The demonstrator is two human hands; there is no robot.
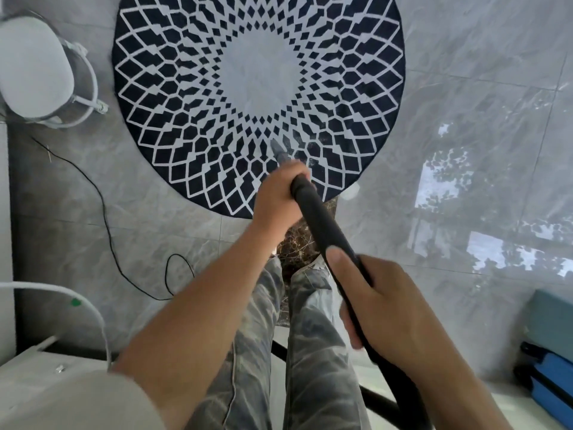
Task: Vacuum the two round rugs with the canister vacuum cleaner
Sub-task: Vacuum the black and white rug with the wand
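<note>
From the head view, the round rug (pixel 257 88) lies flat on the grey tiled floor (pixel 465 88), just ahead of the person's feet. The left hand (pixel 276 193) wraps the black wand (pixel 322 221) low down, near its end. The right hand (pixel 381 302) clasps it higher, thumb laid along the top. This two-handed grip probably serves to steer and press the slim nozzle (pixel 279 150), whose tip meets the pile on the rug's near side. A thin black cord (pixel 105 218) trails left, well apart from the wand.

The left hand covers the joint between wand and nozzle, and the left fingers are tucked out of sight. The wand runs off the bottom edge, so the canister is not seen – nor a second rug. A white stool (pixel 34 66) stands beside the rug, cut by the frame.
</note>
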